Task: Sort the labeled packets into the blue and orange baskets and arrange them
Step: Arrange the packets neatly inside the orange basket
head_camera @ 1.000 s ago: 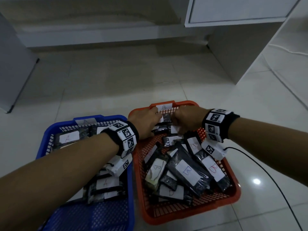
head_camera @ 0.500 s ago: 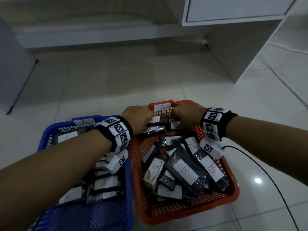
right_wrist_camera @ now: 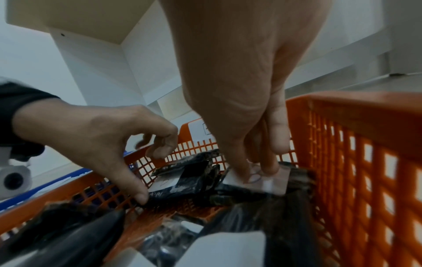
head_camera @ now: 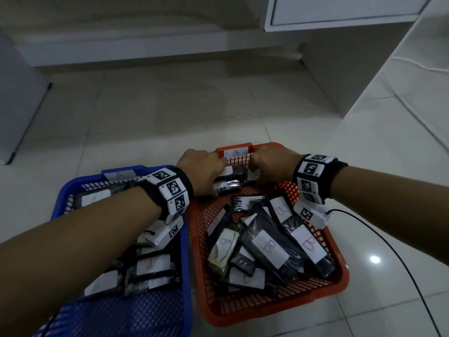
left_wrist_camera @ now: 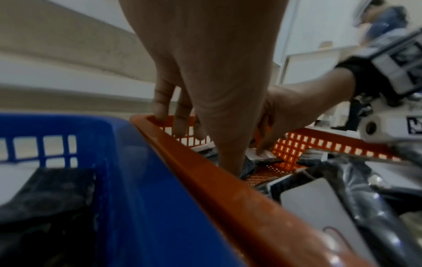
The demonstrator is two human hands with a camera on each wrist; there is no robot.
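Note:
An orange basket [head_camera: 267,305] tagged B holds several black packets with white B labels [head_camera: 269,249]. To its left stands a blue basket [head_camera: 85,181] tagged A, with A-labelled packets [head_camera: 151,265]. Both hands are at the orange basket's far end. My left hand [head_camera: 201,169] straddles a black packet [right_wrist_camera: 182,182], thumb on its near edge and fingers curled down by the far wall. My right hand [head_camera: 272,166] pinches the white label of a neighbouring packet [right_wrist_camera: 269,182] with thumb and fingertips.
The baskets sit side by side on a pale tiled floor [head_camera: 170,117]. A white cabinet [head_camera: 340,69] stands at the back right, a grey panel [head_camera: 14,105] at the left. A black cable [head_camera: 388,251] trails from my right wrist across the floor.
Both hands have slid a little towards the orange basket's far wall, taking the two packets with them. The other packets lie as before.

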